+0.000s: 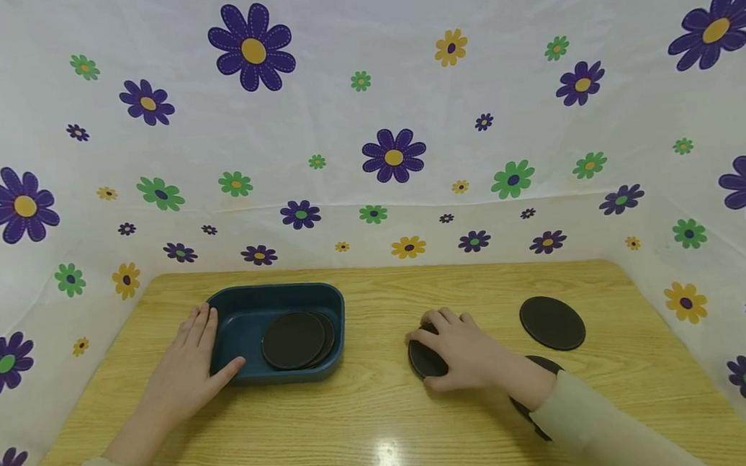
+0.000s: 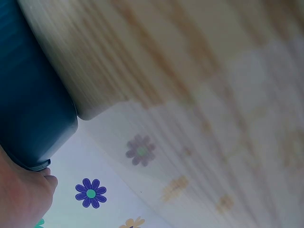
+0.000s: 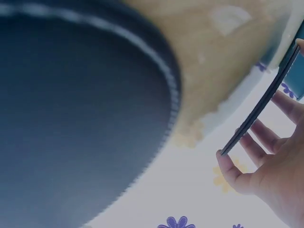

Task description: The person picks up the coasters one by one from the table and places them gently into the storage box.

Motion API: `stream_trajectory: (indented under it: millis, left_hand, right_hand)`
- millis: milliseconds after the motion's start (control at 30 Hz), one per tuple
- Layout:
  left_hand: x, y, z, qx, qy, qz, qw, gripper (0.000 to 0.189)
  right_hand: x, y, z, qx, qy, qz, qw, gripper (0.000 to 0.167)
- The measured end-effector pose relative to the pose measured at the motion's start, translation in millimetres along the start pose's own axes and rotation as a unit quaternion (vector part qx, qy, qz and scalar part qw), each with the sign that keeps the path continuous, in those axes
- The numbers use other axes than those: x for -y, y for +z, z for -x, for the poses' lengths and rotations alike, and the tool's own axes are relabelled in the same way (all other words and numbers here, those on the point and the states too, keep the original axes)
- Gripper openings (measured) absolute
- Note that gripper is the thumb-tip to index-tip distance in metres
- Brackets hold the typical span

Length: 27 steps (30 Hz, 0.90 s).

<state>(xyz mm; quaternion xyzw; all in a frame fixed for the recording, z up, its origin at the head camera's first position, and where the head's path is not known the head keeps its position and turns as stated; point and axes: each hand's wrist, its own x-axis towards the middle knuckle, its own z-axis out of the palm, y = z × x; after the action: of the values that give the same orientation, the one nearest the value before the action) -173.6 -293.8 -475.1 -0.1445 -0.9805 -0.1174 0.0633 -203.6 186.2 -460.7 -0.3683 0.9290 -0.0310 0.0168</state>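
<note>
Nearest to the viewer, the right sleeve [image 1: 600, 419] covers an arm which passes above a half-hidden disc [image 1: 546, 363]. Further on, the right hand [image 1: 462, 353] pinches a black disc [image 1: 424, 359] by its edge, over the table [image 1: 295, 426] – whether it is lifted, I cannot tell. The hold is only at the rim, so I think it could slip if the fingers relax. The left hand [image 1: 184, 369], with straight fingers and the thumb spread away, rests on the left part of the blue tray [image 1: 240, 336]; pressing too hard there could tip or shift it. Inside, an upper disc [image 1: 292, 340] overlaps a lower disc [image 1: 329, 335], and a jolt might slide them apart. Beyond the right arm lies a loose disc [image 1: 552, 323] – and behind everything hangs a flowered cloth [image 1: 326, 113]
</note>
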Motion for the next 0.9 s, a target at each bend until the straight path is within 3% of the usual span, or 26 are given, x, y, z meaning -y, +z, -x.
stream_trajectory:
  millis: [167, 567, 900]
  left_hand:
    - [-0.8, -2.2, -1.0, 0.005, -0.003, -0.005, 1.0000, 0.104]
    - [-1.7, -3.3, -1.5, 0.013, -0.008, 0.002, 0.9999, 0.104]
    - [1.5, 0.7, 0.6, -0.008, 0.002, -0.003, 1.0000, 0.103]
  right_hand:
    - [2, -9, -11.5, -0.018, -0.006, 0.001, 0.9998, 0.067]
    - [13, -29, -49.3, -0.017, -0.011, 0.001, 0.9998, 0.072]
    - [27, -50, -84.7, -0.038, -0.027, 0.022, 0.9987, 0.073]
